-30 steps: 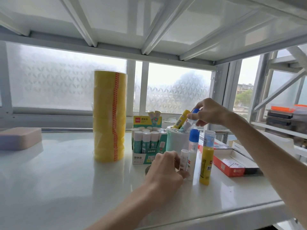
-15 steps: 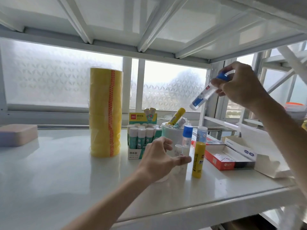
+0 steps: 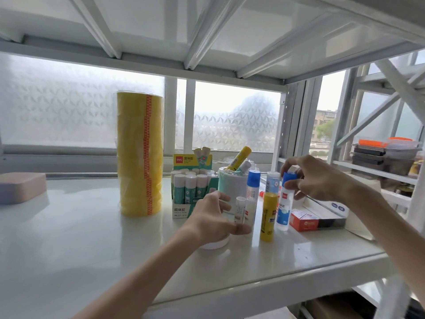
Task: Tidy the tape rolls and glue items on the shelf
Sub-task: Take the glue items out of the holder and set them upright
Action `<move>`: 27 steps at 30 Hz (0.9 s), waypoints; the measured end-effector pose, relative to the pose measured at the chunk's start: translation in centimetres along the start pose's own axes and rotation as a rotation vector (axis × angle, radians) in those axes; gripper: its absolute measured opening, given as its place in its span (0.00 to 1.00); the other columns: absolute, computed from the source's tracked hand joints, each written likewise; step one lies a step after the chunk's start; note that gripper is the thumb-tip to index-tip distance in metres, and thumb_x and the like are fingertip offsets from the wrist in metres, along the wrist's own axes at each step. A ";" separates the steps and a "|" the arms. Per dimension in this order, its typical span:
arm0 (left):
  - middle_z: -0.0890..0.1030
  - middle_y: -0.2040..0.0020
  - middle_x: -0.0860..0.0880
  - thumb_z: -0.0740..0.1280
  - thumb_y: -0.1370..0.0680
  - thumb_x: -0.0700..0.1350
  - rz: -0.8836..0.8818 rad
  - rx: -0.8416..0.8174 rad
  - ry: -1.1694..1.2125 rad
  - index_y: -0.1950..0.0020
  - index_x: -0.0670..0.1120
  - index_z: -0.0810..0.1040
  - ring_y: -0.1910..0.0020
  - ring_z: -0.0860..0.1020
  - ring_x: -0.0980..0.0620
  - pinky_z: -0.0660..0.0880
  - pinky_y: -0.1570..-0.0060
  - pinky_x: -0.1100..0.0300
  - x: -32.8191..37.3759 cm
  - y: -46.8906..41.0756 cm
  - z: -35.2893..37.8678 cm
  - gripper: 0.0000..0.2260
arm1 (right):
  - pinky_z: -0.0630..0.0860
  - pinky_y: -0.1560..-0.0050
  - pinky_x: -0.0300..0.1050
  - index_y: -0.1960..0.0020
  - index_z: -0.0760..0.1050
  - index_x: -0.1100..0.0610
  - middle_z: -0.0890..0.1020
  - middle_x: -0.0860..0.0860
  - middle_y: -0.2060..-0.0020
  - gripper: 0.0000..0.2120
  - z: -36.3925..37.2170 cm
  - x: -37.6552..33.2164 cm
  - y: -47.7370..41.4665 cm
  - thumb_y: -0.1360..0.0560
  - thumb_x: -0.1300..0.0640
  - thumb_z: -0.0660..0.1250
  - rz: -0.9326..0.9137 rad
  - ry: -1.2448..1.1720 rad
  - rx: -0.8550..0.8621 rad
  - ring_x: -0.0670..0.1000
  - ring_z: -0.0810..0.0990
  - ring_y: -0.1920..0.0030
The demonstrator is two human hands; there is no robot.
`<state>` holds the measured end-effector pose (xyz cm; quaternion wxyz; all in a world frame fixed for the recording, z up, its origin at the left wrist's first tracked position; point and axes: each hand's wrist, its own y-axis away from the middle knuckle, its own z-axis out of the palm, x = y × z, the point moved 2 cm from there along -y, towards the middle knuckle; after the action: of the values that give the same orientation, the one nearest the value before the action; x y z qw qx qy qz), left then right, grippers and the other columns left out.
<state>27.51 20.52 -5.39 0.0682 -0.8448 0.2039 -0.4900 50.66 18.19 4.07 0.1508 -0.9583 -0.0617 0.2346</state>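
I see the white shelf (image 3: 80,238) spanning the whole view, its surface glossy. On it, left of centre, stands the tall yellow stack of tape rolls (image 3: 139,153), upright and well apart from my hands. Just right of it sits the green-and-white glue stick box (image 3: 186,192), and touching its right side a pale green cylindrical holder (image 3: 232,187) with a yellow stick leaning out of its top. At the far right lies a red box (image 3: 303,221).

My right hand (image 3: 319,180) is clamped around the blue cap of a clear glue bottle (image 3: 284,208), which stands upright on the shelf beside the yellow glue stick (image 3: 268,217). My left hand (image 3: 211,219) rests over a low white roll (image 3: 213,244), fingers spread apart, near the small white glue stick (image 3: 239,209).
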 end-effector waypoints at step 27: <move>0.77 0.48 0.58 0.71 0.39 0.67 0.219 0.321 0.073 0.38 0.50 0.72 0.49 0.75 0.57 0.70 0.56 0.72 3.2 1.7 -1.4 0.35 | 0.72 0.54 0.36 0.56 0.76 0.46 0.82 0.42 0.56 0.11 -5.5 -5.8 -1.2 0.27 0.63 0.71 -0.293 0.171 -0.065 0.41 0.80 0.52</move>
<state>27.24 17.74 -2.70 0.2476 -0.7775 0.2160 -0.5362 48.02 16.76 11.61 0.1569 -0.9599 -0.1954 0.1254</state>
